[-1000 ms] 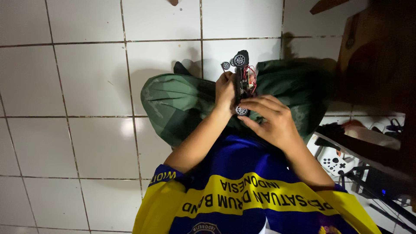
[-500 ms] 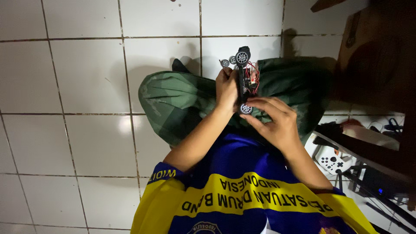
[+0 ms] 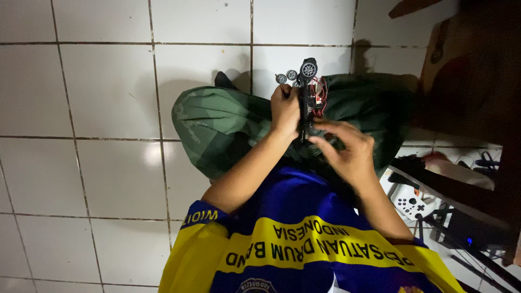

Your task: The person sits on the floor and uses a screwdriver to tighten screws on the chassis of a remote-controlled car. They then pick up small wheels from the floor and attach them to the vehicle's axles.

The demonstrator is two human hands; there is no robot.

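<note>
Nearest the camera, a blue and yellow jersey [image 3: 304,244] fills the six o'clock part of the head view, its fabric smooth and slightly glossy. Just beyond it, both forearms reach toward twelve o'clock over green trousers [image 3: 222,125], a matte, creased cloth.

The left hand [image 3: 286,111] is closed around the side of a small toy car chassis [image 3: 307,106], a narrow black frame held upright above the lap, with thin red wires bunched at its two o'clock side. The right hand [image 3: 347,149] is curled at the chassis's lower end, fingertips pinched narrow there; what exactly they grip is hidden beneath the fingers.

Since half a second ago, the small wheel that showed at the bottom of the chassis has gone out of sight under the right hand's fingers, which have closed over that end. The chassis itself has kept its upright pose. That suggests the work is now concentrated on the lower axle.

At the top of the chassis sits a wheel [image 3: 309,69], round, dark-tyred with a pale spoked hub. Just at its nine o'clock, two loose wheels [image 3: 286,76] lie on the floor. Farther out, the white tiled floor [image 3: 108,92] is glossy with dark grout lines. At four o'clock, a white game controller [image 3: 411,204] rests among dark cables.
</note>
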